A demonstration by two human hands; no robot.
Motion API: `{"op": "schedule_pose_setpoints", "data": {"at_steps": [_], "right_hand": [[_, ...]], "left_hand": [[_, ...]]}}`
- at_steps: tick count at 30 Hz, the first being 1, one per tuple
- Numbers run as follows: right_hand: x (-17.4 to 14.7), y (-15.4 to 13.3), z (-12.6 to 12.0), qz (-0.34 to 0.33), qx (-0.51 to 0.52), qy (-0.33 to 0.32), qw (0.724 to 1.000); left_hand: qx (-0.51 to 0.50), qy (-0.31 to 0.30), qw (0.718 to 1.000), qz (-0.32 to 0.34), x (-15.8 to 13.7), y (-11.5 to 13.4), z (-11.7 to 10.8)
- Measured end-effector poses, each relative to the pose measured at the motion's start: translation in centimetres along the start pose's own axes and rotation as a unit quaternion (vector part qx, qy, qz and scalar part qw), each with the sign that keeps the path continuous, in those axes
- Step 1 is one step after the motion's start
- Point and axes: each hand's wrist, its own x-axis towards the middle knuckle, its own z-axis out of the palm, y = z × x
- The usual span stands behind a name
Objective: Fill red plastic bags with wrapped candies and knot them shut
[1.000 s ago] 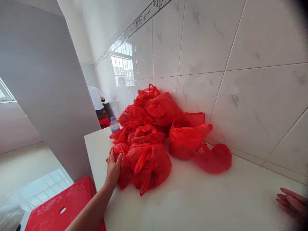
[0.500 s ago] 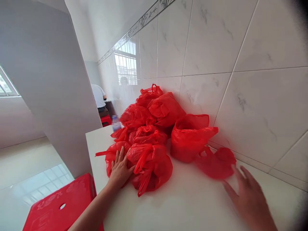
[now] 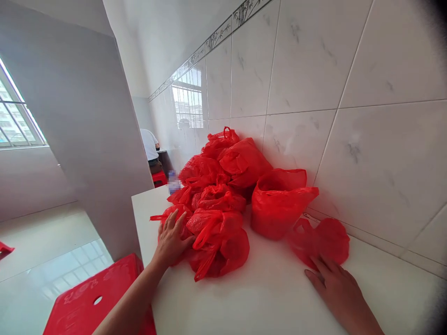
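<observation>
Red stool below and left of the left forearm. Right hand low over the white table, thumb well apart from fingers, nothing gripped; fingertips overlap the near edge of the limp bag, contact unclear. Left hand spread wide on top of the low bag, not closed on it. Knotted bag just right of that hand. Open bag between the hands, farther out, mouth up. Risks, my read: a hard left-hand push could tip the bags stacked beyond it, since soft sides brace nothing; a right-hand swing inward could knock the open bag and spill whatever it holds, contents not visible. Pile beyond left hand, near the tiled wall. Blurred bottle past left fingertips, could topple if bags slump. Seated person farthest.
</observation>
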Motion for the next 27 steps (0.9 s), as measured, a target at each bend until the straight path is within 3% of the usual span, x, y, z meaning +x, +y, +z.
{"op": "schedule_pose_setpoints", "data": {"at_steps": [2, 4, 5, 7, 9, 11, 13, 21, 27], "right_hand": [[0.0, 0.1, 0.2, -0.005, 0.001, 0.01, 1.0], [0.0, 0.2, 0.3, -0.011, 0.006, 0.014, 1.0], [0.0, 0.3, 0.4, -0.014, 0.009, 0.014, 1.0], [0.1, 0.4, 0.4, -0.014, 0.012, 0.012, 1.0], [0.1, 0.5, 0.5, -0.011, 0.01, 0.008, 1.0], [0.1, 0.6, 0.6, -0.01, 0.006, 0.009, 1.0], [0.1, 0.6, 0.6, -0.016, 0.007, 0.012, 1.0], [0.1, 0.7, 0.6, -0.019, 0.016, 0.028, 0.999], [0.1, 1.3, 0.3, 0.041, 0.007, 0.034, 0.999]], "left_hand": [[-0.016, 0.099, 0.995, 0.024, -0.9, 1.1, -0.9], [-0.038, 0.134, 0.986, 0.088, -1.8, 2.9, -1.7], [-0.042, 0.113, 0.983, 0.139, -2.1, 4.0, -1.9], [-0.034, 0.011, 0.969, 0.243, -2.3, 6.4, -1.9], [-0.019, -0.092, 0.953, 0.289, -2.0, 8.2, -1.5], [-0.013, -0.153, 0.948, 0.279, -1.4, 9.1, -1.0], [-0.017, -0.174, 0.952, 0.253, -0.8, 9.1, -0.7], [-0.026, -0.16, 0.966, 0.202, 0.0, 6.0, -1.7], [-0.056, -0.174, 0.963, 0.199, -0.3, 6.6, -2.3]]}}
